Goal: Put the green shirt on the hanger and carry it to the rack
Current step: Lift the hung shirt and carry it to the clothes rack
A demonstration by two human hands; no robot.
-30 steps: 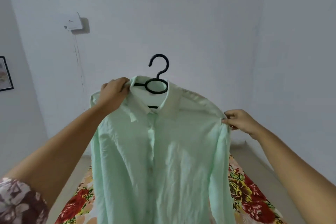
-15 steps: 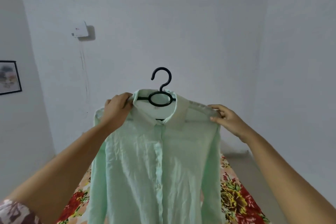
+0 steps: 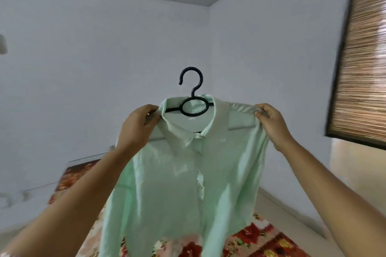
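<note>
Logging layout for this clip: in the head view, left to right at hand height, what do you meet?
In order: left hand → black hanger → right hand → window blind. The green shirt, gripped by both hands, spans the middle, so it is unplaced.

mint green shirt [image 3: 188, 183] hung on black plastic hanger [image 3: 192, 96], held up by both shoulders: left hand [image 3: 137, 129] gripping beside the collar, right hand [image 3: 271, 125] pinching the shoulder end; floral bedsheet [image 3: 261, 240] below, bamboo blind [image 3: 363, 69] at right

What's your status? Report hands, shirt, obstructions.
Left hand grips green shirt at shoulder; right hand pinches other shoulder. Shirt on hanger, held up. Nothing seen blocking.
</note>
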